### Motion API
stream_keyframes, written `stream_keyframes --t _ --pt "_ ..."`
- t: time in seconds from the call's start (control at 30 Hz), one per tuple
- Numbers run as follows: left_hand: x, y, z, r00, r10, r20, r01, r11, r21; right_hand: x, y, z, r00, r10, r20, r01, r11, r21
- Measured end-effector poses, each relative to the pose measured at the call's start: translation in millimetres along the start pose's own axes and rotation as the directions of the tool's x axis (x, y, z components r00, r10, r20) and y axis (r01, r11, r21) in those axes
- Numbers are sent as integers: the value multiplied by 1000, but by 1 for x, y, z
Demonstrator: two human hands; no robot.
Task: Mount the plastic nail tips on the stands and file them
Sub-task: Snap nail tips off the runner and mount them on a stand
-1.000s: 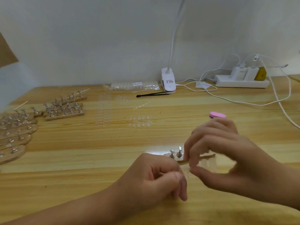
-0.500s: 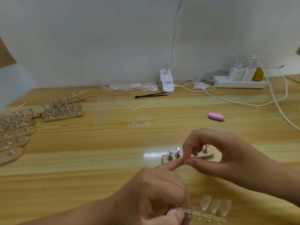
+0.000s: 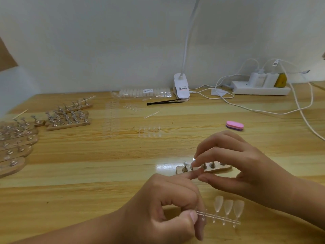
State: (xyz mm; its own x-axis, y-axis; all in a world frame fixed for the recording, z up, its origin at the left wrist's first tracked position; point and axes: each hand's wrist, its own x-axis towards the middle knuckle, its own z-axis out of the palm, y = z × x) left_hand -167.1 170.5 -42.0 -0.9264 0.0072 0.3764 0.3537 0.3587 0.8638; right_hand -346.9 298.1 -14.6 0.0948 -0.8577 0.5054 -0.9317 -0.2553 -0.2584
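at the stand (image 3: 222,169), right hand (image 3: 246,166) pinches a tip (image 3: 194,159); left hand (image 3: 167,205) grips tip strip (image 3: 226,209)

left hand (image 3: 168,205): bare, short plain nails
right hand (image 3: 242,166): bare, short nails
left forearm (image 3: 88,229): bare to frame edge
right forearm (image 3: 307,205): bare to frame edge

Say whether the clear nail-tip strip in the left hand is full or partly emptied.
Partly emptied: the strip carries three nail tips at its right end; the stretch by the left hand is bare.
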Motion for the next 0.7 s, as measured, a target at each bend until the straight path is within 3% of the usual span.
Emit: stream_keyframes --t 0.13,0.27,0.4,0.7 --pt "2 -4 -1 997 81 -13 -80 994 81 -1 2 3 1000 20 -14 -19 998 62" --pt "1 -4 -1 999 3 48 -10 991 136 2 11 5 985 156 -80 -137 970 201" --pt "5 -1 -1 994 -5 111 -17 980 197 3 18 10 972 224 -64 -212 964 160" --pt "4 1 -2 989 -92 116 66 975 213 5 15 15 985 165 -43 -162 985 53"
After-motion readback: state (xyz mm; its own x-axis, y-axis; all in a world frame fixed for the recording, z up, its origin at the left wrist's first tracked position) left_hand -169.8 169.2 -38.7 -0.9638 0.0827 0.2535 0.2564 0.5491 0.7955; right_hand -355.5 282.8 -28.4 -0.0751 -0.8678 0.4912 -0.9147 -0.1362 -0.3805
